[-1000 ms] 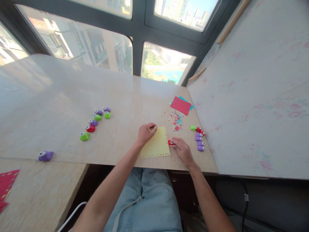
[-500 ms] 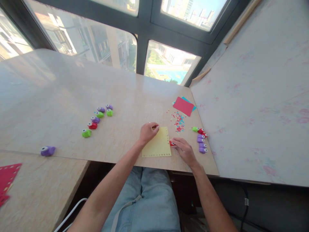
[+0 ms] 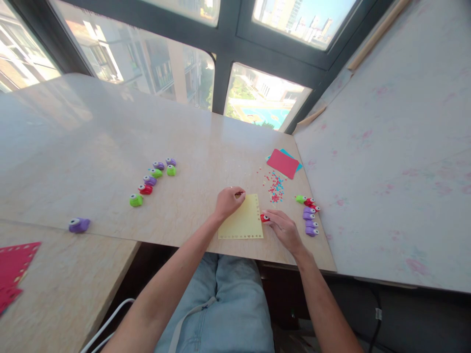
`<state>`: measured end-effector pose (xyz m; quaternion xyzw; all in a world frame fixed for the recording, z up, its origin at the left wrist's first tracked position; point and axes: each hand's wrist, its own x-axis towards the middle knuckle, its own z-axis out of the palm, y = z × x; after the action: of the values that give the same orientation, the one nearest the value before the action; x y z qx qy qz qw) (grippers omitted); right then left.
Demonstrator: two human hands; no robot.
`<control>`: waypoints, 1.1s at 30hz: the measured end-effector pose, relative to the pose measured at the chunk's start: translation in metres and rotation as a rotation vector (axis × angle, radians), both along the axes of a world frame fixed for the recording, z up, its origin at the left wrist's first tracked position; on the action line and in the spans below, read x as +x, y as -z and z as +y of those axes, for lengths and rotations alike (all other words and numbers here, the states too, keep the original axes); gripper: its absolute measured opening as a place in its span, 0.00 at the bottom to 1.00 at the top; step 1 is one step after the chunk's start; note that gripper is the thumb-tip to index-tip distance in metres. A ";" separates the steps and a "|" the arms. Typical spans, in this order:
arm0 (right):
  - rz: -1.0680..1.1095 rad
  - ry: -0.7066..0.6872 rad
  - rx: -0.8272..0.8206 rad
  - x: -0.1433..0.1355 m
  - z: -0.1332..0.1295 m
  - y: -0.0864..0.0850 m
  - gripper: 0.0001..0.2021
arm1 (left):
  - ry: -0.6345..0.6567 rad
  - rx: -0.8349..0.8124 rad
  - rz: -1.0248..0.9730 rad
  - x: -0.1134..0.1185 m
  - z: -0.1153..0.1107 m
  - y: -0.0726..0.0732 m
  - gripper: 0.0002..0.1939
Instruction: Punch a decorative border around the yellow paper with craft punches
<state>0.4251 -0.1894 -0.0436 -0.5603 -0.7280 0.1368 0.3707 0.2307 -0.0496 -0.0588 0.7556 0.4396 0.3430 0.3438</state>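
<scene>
A sheet of yellow paper lies before me, with small punched holes along its right and bottom edges. My left hand is closed at its top left part, thumb and fingers pinched together at the paper's upper edge; its palm hides that corner. At the right edge of the sheet, my right hand grips a red craft punch with an eye-like button. The punch sits against the paper's edge, and my fingers cover part of it.
Confetti in red and blue is scattered beyond the sheet, near stacked red and blue cards. More punches stand in a row at right and at left. A purple punch and punched red paper lie farther left.
The whole view has shifted slightly, so things appear a little farther right. Both hands keep nearly the same places on the paper and punch.
</scene>
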 end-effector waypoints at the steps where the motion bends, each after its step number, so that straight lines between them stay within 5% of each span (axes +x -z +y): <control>1: -0.003 -0.006 0.004 0.000 0.000 0.000 0.15 | 0.000 -0.001 -0.002 0.000 0.000 0.000 0.08; 14: -0.013 -0.040 -0.007 -0.006 -0.002 -0.001 0.13 | 0.005 0.024 0.012 -0.001 0.000 0.000 0.08; 33: 0.145 0.151 -0.046 -0.023 -0.017 0.012 0.12 | 0.014 0.069 0.046 -0.001 -0.001 -0.001 0.07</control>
<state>0.4020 -0.2061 -0.0556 -0.6103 -0.6517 0.1654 0.4189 0.2298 -0.0502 -0.0575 0.7778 0.4297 0.3383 0.3097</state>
